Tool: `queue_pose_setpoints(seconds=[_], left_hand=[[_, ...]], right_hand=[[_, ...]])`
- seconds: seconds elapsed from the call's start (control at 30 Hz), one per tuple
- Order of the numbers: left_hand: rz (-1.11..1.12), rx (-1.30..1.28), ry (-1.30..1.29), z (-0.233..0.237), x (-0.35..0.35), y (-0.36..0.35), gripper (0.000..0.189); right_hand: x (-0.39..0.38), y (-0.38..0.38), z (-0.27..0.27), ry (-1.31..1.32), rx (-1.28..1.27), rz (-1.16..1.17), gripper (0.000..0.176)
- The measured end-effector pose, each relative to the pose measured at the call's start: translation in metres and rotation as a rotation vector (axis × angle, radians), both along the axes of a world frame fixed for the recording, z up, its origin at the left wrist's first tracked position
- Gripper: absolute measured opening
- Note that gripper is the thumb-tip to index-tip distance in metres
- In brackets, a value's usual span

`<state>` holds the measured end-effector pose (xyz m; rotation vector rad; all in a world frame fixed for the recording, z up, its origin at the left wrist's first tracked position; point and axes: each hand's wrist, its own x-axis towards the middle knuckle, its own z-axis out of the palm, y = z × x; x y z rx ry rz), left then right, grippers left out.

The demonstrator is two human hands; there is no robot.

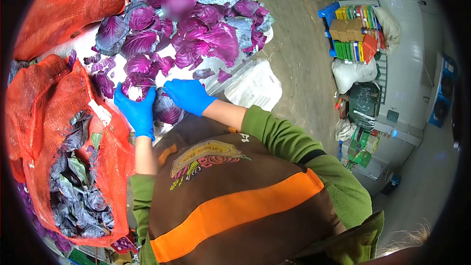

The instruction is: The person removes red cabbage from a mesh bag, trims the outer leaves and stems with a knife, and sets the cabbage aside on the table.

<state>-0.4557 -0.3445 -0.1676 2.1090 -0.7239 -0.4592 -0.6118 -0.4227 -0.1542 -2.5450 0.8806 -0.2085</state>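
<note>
My left hand (135,110), in a blue glove, is wrapped around the near side of a small red cabbage (133,92) at the table's near edge. My right hand (189,96), also gloved in blue, is closed on a knife (147,86). Its thin blade reaches left across the top of the cabbage; the handle is hidden in the fist. Past both hands, a heap of loose purple cabbage leaves (211,39) covers much of the white table (167,51). Another purple leaf (168,110) lies below my right hand.
At my left stands an open orange mesh sack (37,118) with dark outer leaves (78,191) inside. A second orange mesh sack (78,7) lies farther off. A white plastic-lined crate (255,86) is on the floor right of the table. Stacked crates (355,29) line the wall.
</note>
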Motion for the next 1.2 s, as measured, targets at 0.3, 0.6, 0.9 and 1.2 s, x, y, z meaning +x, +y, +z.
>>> queue_pose_setpoints(seconds=[0.3, 0.6, 0.9, 1.2], left_hand=[[0.009, 0.053, -0.011, 0.012, -0.002, -0.011, 0.094], [-0.047, 0.135, -0.035, 0.018, -0.008, -0.008, 0.092], [-0.043, 0.11, -0.017, 0.016, -0.003, -0.01, 0.09], [-0.049, 0.134, -0.053, 0.015, -0.003, -0.011, 0.09]], right_hand=[[0.006, -0.019, 0.01, 0.099, -0.086, -0.163, 0.014], [0.007, -0.007, 0.018, 0.055, 0.152, -0.016, 0.019], [0.001, -0.001, 0.017, 0.025, 0.072, -0.055, 0.019], [-0.004, 0.001, 0.008, 0.168, 0.076, -0.066, 0.012]])
